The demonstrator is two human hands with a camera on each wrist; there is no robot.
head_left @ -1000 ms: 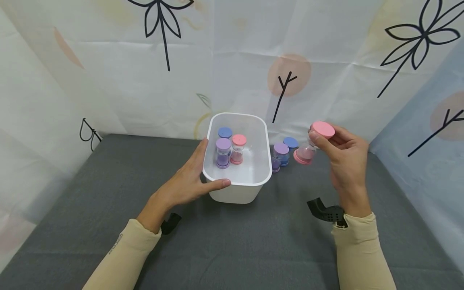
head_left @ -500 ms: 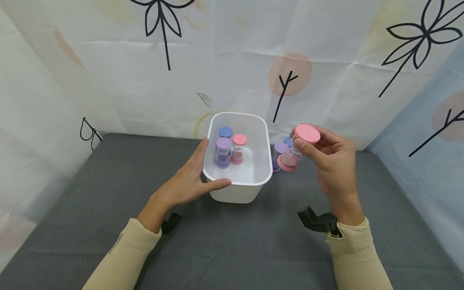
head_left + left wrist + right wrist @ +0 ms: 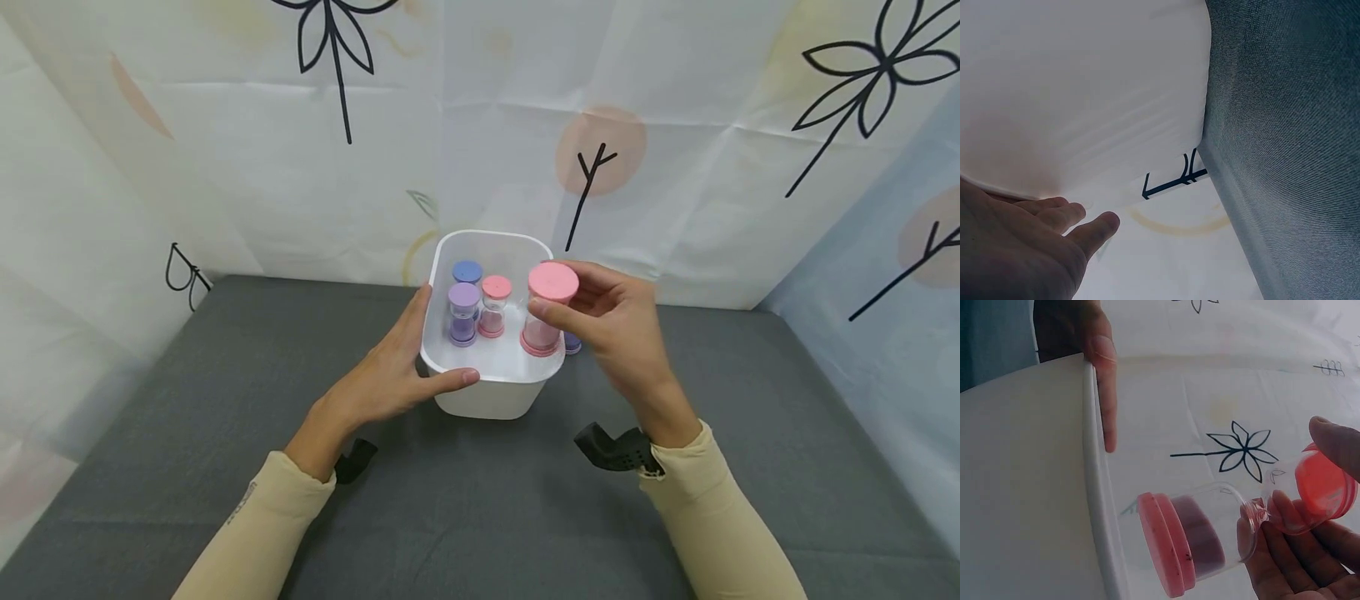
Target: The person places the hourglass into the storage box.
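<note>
A white plastic bin (image 3: 491, 400) stands on the grey surface. My left hand (image 3: 386, 379) rests against its left side and front corner, fingers and thumb straight and spread. Over the right part of the bin, my right hand (image 3: 622, 329) pinches a pink-capped sand timer (image 3: 553, 283) between thumb and fingers. In the right wrist view this pink sand timer (image 3: 1204, 534) has two clear bulbs and a narrow waist. Inside the bin, toward the left, stand a blue-capped sand timer (image 3: 467, 271), a purple-capped one (image 3: 462, 297) and a smaller pink-capped one (image 3: 496, 288).
Just right of the bin, the base of a purple sand timer (image 3: 573, 342) shows; my right hand hides what is behind it. A grey cloth (image 3: 480, 517) covers the table. A patterned white backdrop (image 3: 495, 167) rises behind and at the sides.
My right hand has carried the pink sand timer leftward, from beside the purple and blue timers to over the bin. Those two are now mostly hidden. The left hand has stayed put.
</note>
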